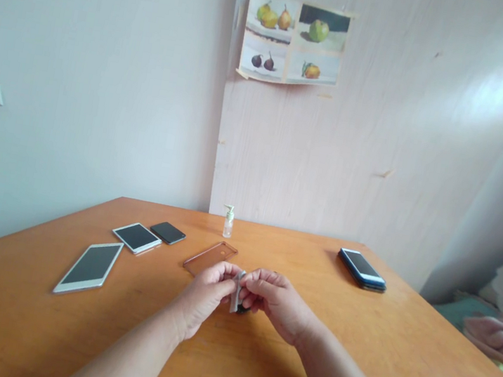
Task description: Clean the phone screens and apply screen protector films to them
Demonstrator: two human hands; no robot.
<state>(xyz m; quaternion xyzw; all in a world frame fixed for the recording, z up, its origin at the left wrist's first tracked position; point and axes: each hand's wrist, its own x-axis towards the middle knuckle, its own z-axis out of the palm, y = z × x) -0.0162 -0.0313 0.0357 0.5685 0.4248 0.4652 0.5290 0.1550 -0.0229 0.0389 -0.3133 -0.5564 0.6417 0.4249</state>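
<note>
On the left of the table [13, 284], a white tablet [89, 267] lies flat, screen up. Just beside it is a smaller white phone [137, 237], then a black phone [169, 232]. Next comes a clear phone case [209, 260] with a reddish rim, lying just beyond the left hand [204, 296]. The left thumb and forefinger are pinched together on a small grey cloth [235, 300]. A pump bottle [228, 224] stands upright behind the case.

The grey cloth hangs between the two hands, above the near middle of the table. A small dark object [242, 308] shows under the right fingers; whether it is gripped cannot be told. The right hand [279, 302] has its thumb and forefinger closed at the cloth's upper edge, the other fingers curled.

For good handling, both pinches should be light and level, with the cloth untwisted and the dark object supported from below.

At far right, a white-fronted phone [362, 266] lies on a dark item.
</note>
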